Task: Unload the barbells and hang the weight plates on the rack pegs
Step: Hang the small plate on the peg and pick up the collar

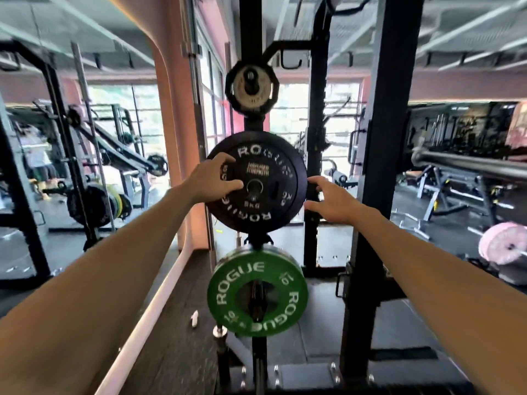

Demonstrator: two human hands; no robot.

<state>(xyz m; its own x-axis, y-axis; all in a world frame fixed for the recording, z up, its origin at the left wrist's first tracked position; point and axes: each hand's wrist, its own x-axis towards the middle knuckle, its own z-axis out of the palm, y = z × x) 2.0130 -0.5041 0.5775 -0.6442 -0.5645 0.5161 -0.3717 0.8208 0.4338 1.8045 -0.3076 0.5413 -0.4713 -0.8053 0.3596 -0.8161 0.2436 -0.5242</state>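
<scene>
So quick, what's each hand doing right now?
Left hand: open, fingers spread on the black plate.
Right hand: open, fingertips at the plate's edge, gripping nothing.

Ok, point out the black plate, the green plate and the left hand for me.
black plate (273,163): head view, upper face near the lettering.
green plate (228,283): head view, left side of its face.
left hand (212,181): head view, back of the hand.

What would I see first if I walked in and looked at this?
Three round weight plates stacked up one black rack post: a small pale-faced plate on top, a big black Rogue plate in the middle, and a bright green Rogue plate lowest. The left hand touches the black plate's face, and the right hand reaches for its edge.
</scene>
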